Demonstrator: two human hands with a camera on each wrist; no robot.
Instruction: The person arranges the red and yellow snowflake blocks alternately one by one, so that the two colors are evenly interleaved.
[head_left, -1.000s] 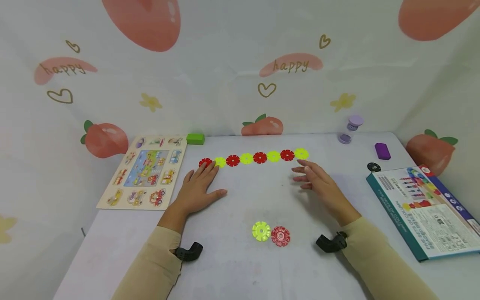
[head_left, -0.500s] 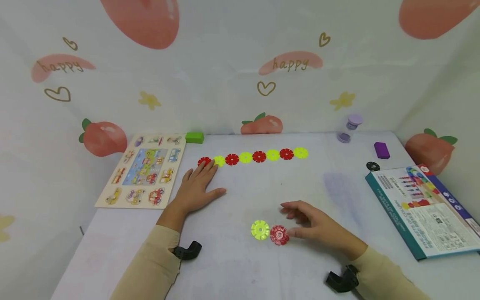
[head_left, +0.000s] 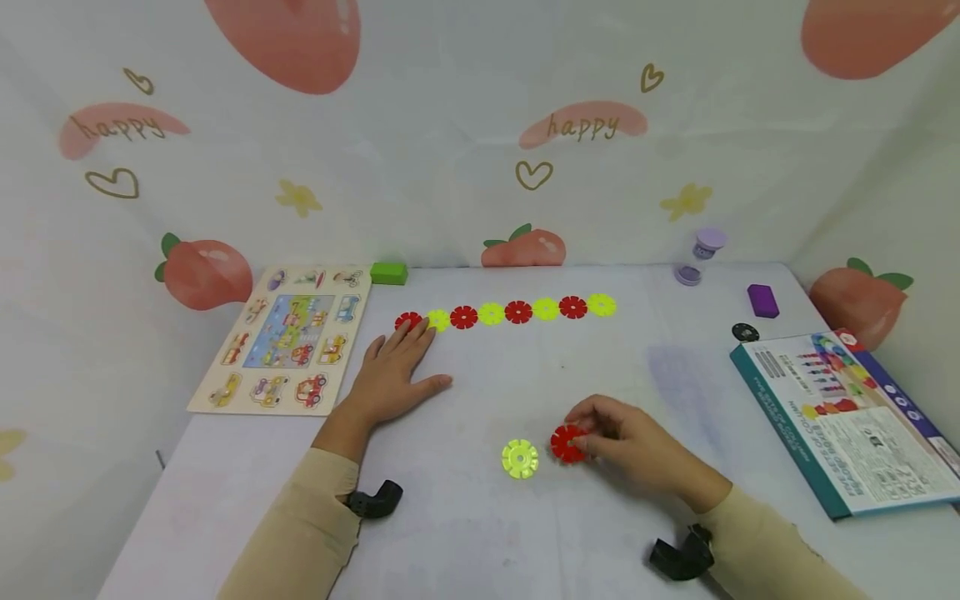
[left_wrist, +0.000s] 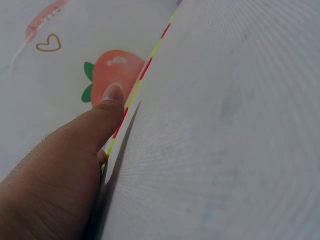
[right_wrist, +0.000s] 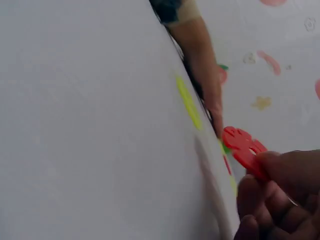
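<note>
My right hand (head_left: 633, 446) pinches a red notched disc (head_left: 567, 444) between thumb and fingers; in the right wrist view the red disc (right_wrist: 245, 150) is tilted above the table. Just left of it a yellow-green disc (head_left: 520, 459) lies flat. My left hand (head_left: 390, 375) lies with straight fingers on the left end of a row of alternating discs, its fingertips over a red disc (head_left: 407, 320) and beside a yellow-green disc (head_left: 438, 320). The row runs right to a last yellow-green disc (head_left: 602, 305). In the left wrist view the left thumb (left_wrist: 112, 102) hides part of the row.
A wooden picture puzzle board (head_left: 210, 392) lies at the left, with a green block (head_left: 388, 273) behind it. At the right are a purple hourglass (head_left: 700, 257), a purple block (head_left: 763, 301), a black disc (head_left: 745, 332) and a large box (head_left: 847, 425).
My right hand has come from the right end of the row toward the front and picked up the red disc from beside the yellow-green one. The left hand has stayed put.
</note>
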